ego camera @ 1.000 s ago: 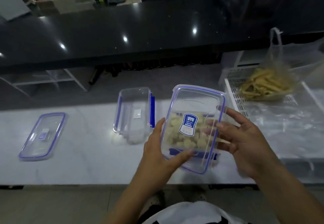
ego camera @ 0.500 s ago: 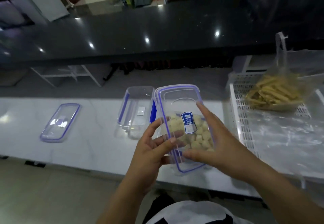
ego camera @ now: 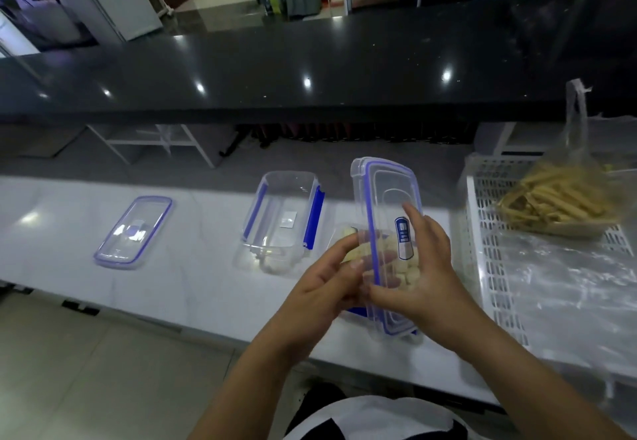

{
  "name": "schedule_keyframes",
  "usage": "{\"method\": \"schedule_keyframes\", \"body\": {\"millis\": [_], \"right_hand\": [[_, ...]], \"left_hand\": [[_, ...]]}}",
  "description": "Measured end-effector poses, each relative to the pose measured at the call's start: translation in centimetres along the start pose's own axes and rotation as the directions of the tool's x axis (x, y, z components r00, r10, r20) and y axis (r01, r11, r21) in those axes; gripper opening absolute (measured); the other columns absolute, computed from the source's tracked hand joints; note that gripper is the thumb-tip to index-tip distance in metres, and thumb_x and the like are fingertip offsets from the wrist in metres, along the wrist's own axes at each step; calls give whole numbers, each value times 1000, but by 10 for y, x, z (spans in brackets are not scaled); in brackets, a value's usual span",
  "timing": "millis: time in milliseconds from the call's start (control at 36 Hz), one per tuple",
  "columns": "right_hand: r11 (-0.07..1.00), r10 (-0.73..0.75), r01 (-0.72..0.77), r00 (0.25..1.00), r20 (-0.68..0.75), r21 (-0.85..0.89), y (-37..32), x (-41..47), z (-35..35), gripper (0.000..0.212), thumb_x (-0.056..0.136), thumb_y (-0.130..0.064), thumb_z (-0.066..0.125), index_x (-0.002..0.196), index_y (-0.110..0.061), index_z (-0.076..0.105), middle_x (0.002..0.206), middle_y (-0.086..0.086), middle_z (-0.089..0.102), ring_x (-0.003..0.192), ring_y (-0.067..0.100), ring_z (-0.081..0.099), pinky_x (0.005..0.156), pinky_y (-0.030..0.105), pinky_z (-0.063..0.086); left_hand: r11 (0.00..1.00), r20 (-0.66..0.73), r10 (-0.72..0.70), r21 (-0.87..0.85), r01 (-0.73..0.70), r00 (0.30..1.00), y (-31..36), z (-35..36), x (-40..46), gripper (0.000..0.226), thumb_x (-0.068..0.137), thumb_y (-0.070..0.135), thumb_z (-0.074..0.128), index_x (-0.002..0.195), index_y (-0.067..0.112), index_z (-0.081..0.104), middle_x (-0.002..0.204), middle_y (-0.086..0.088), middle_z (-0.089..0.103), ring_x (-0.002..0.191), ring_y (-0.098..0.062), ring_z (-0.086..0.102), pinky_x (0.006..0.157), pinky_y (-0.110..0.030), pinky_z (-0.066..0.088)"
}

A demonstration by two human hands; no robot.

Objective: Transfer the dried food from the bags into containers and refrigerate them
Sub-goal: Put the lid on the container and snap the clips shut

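Both hands have turned the filled box (ego camera: 386, 260) since the earlier frames: its lid (ego camera: 389, 205), then facing the camera, now stands nearly edge-on, and the view has swung left. The left hand (ego camera: 324, 281) curls its fingers against the box's left side, and the right hand (ego camera: 424, 267) wraps the lid side with thumb low and fingers spread up over the label, so each hand holds the box. It is lifted above the near edge of the white counter (ego camera: 193, 267), and whether its bottom end touches cannot be told.

By my reading the task is about halfway. One box holds pale chunks of dried food and has its lid on; whether the blue clips are all snapped down I cannot tell. A second box (ego camera: 282, 219) sits open on the counter just left of the held one, looking nearly empty, with perhaps a few pale bits at its near end. Its lid (ego camera: 134, 233) lies flat, well apart to the left. A clear bag (ego camera: 565, 198) of yellow sticks rests on the white tray (ego camera: 489, 267) at right, not yet emptied. Nothing has reached a fridge.
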State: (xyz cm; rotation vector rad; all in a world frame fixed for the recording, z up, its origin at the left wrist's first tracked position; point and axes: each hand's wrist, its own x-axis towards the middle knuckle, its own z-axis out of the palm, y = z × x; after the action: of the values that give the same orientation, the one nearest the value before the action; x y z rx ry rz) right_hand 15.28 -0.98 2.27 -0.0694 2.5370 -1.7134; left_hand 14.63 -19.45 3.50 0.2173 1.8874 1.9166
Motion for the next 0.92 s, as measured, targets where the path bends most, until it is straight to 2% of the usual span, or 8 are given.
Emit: {"method": "schedule_keyframes", "body": {"millis": [83,139,194,278,611,778,833,917], "right_hand": [[997,-13,11,999,-31,-77,-3,0,-4,120,42,-72,75,138,-72,3,153,-30,0,142,19,29,107,47,43],[990,-25,17,998,-53,-140,-5,-2,-10,118,41,-72,73,133,-77,0,152,-34,-4,146,17,20,108,44,39],[979,-37,22,997,-71,-201,-4,-4,-16,120,40,-72,71,137,-73,1,153,-34,-8,147,16,15,109,47,37],[972,-47,26,995,-84,-235,0,-9,-24,123,42,-69,75,141,-71,2,153,-36,-11,148,15,13,109,47,36],[967,-56,34,995,-82,-253,11,-19,-47,121,42,-72,78,142,-70,10,153,-40,-10,143,8,18,100,42,37],[970,-67,55,997,-43,-236,16,-16,-50,122,42,-73,80,143,-69,11,153,-40,-9,143,5,18,101,42,36],[970,-68,62,997,-22,-235,18,-16,-50,123,42,-74,80,144,-68,12,153,-40,-9,142,6,19,101,42,36],[971,-61,57,998,-11,-231,21,-15,-49,123,43,-75,80,144,-67,12,153,-40,-9,142,4,17,102,42,34]], "left_hand": [[995,-19,-5,97,7,1000,1,-19,13,36,94,59,49,128,51,57,129,13,67,120,-12,64,91,-24,56],[941,-203,32,336,39,979,-7,-41,30,45,86,66,56,129,55,54,136,19,60,127,-12,58,90,-27,56],[650,-429,62,703,290,901,-23,-72,52,71,83,71,60,146,47,36,159,6,36,145,-23,35,110,-46,42],[322,-611,-16,746,583,791,-46,-112,76,112,75,84,55,159,33,2,168,-9,-11,154,-37,-5,120,-57,8],[298,-658,-133,687,663,741,-62,-183,98,126,64,88,62,158,38,-5,168,-11,-2,150,-42,14,116,-60,23],[302,-642,-146,696,652,753,-52,-213,93,127,63,84,66,159,33,1,168,-11,-5,154,-38,1,119,-61,11],[383,-626,-16,716,583,780,-46,-199,89,117,69,77,70,159,32,10,168,-9,1,154,-34,3,120,-57,11],[692,-566,218,664,283,795,-44,-155,75,73,86,49,74,148,27,42,156,-4,37,142,-24,36,111,-41,37]]}}
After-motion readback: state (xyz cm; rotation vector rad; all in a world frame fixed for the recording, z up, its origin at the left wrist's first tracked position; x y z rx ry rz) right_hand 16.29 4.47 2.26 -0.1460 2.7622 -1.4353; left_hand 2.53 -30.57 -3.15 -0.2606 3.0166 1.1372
